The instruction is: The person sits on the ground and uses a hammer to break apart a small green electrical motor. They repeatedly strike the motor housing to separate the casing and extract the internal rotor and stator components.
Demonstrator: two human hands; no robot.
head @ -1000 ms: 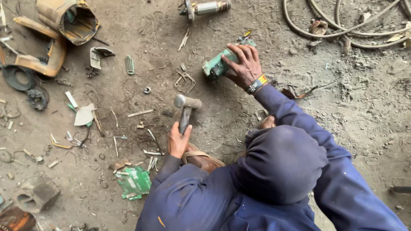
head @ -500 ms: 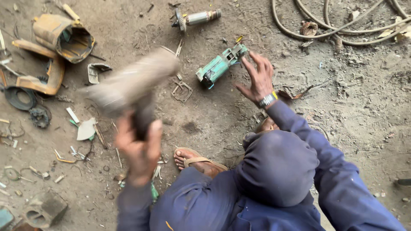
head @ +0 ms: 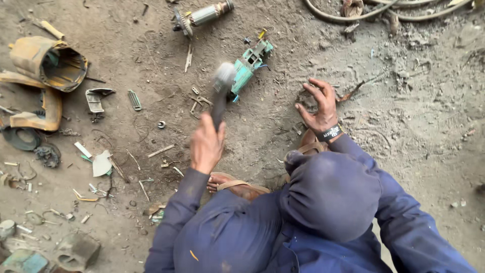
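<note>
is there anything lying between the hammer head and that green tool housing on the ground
Nothing visible does. The left hand holds the hammer, whose blurred head sits right beside the green housing. The right hand is spread on the dirt, apart from it. Loose metal clips lie beside the handle.

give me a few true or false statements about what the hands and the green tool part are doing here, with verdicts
1. The left hand grips a hammer by its handle. True.
2. The right hand is holding the green tool housing steady. False: it is spread over the dirt ground, apart from the housing.
3. The hammer head is blurred close to the green housing. True.
4. A motor armature lies on the ground beyond the green housing. True.
5. The right wrist is bare. False: it wears a dark wristband.
6. The green housing rests on a workbench. False: it lies on the dirt ground.
</note>
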